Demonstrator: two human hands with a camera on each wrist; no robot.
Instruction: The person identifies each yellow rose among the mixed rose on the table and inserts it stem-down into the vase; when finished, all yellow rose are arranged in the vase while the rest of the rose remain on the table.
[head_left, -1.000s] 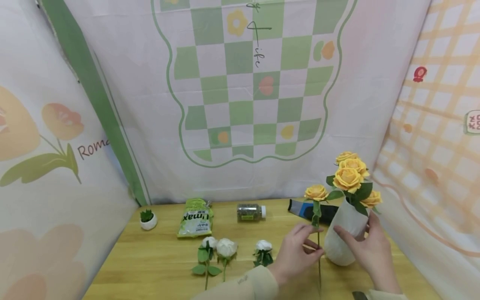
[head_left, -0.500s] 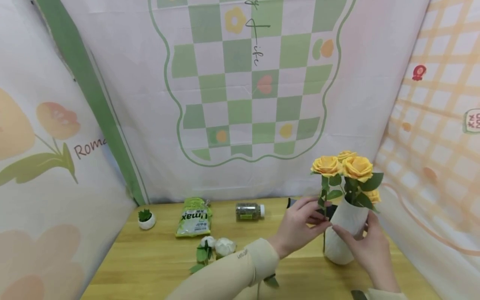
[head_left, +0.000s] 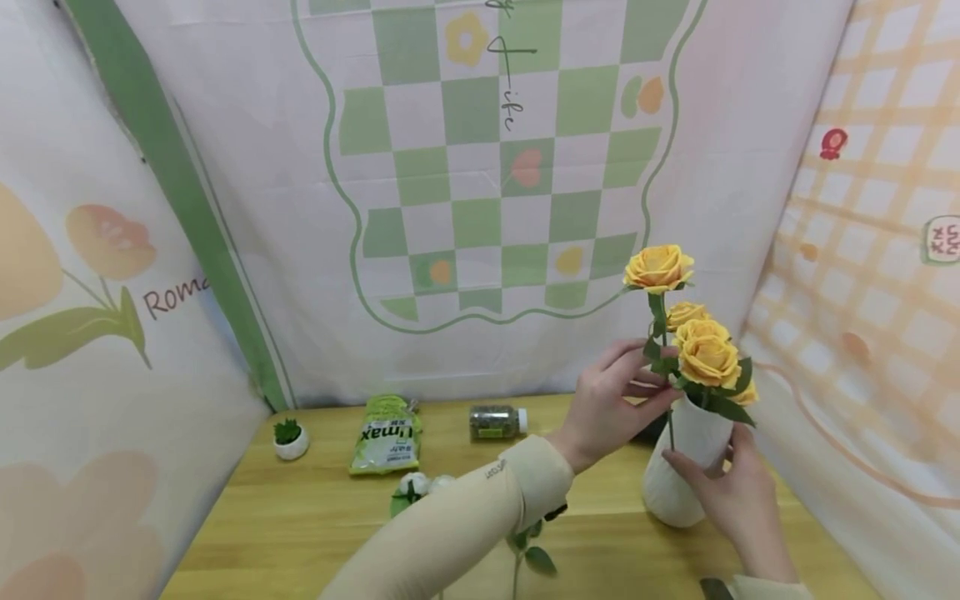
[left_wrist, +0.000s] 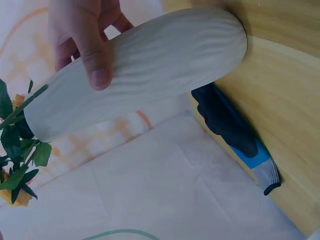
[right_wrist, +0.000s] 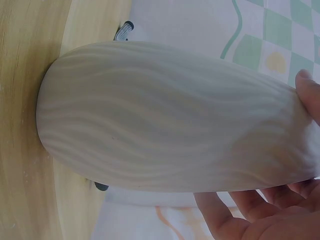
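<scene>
Out in front on the right, my right hand (head_left: 738,500) grips a white ribbed vase (head_left: 675,492), which stands slightly tilted on the table; its thumb lies across the side facing me. Several yellow roses (head_left: 707,358) with green leaves fill the vase's mouth. My left hand (head_left: 617,408) pinches the stem of another yellow rose (head_left: 658,268), held upright at the left of the mouth, its bloom above the others. The lower stem tip shows in front of the vase wall, outside it. In the right wrist view, fingers and thumb wrap the vase (right_wrist: 160,120) near its top.
Behind the vase lies a black, blue and grey glove (left_wrist: 232,127). Toward the back stand a green snack bag (head_left: 386,437), a jar (head_left: 495,422) on its side and a small potted plant (head_left: 291,439). White flowers (head_left: 412,483) lie partly under my left sleeve.
My left hand has raised the yellow rose and carried it right, from beside the vase to above its mouth level. The right hand keeps its grip on the vase.
</scene>
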